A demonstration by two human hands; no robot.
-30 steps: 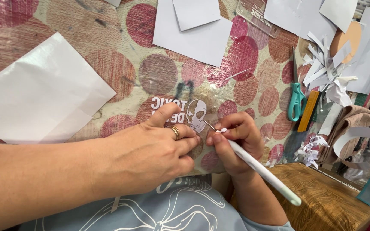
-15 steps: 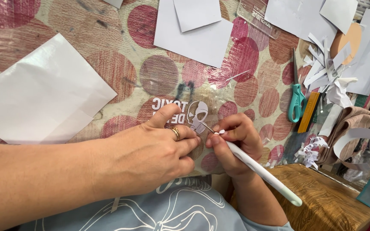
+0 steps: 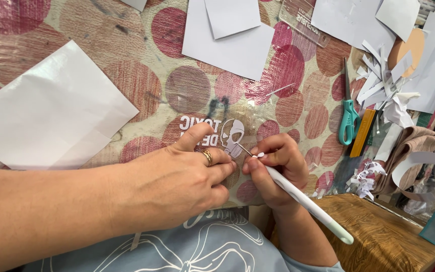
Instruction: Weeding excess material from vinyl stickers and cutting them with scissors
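A clear sheet with a white cut-out sticker design (image 3: 230, 136), a mask shape beside white letters, lies on the dotted tablecloth (image 3: 142, 85). My left hand (image 3: 177, 176), a gold ring on one finger, presses flat on the sheet, thumb on the letters. My right hand (image 3: 273, 163) grips a white pen-like weeding tool (image 3: 308, 204). Its thin metal tip touches the lower edge of the mask shape. A tiny white scrap sits at my right fingertips.
A large white sheet (image 3: 46, 111) lies at the left, more white sheets (image 3: 227, 35) at the top. Teal-handled scissors (image 3: 349, 108), a yellow ruler (image 3: 362, 133) and several paper strips (image 3: 383, 75) lie at the right. A wooden surface (image 3: 393, 236) is at lower right.
The tool tip has shifted slightly along the mask shape. Both hands have stayed in nearly the same place.
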